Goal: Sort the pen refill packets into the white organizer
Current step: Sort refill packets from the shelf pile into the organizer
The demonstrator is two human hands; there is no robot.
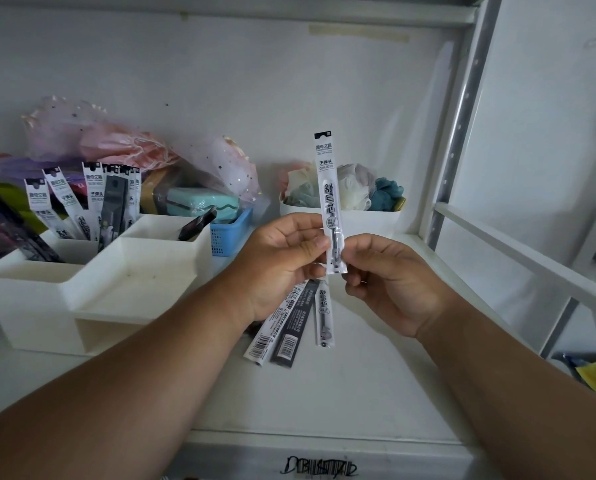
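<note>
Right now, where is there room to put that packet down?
The organizer's low front tray lies bare. Bare shelf also shows right of the three loose packets. The back-left compartment is crowded with upright packets. Both hands, left and right, pinch the packet.

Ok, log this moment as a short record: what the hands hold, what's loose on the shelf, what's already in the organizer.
held packet: white refill packet, upright, pinched near its lower end
left hand: grips the packet from the left
right hand: pinches its lower right edge
loose packets: three lying on the shelf under the hands, one dark, two white
white organizer: back-left compartment holds several upright packets; front tray looks empty
blue basket: behind the organizer
</note>
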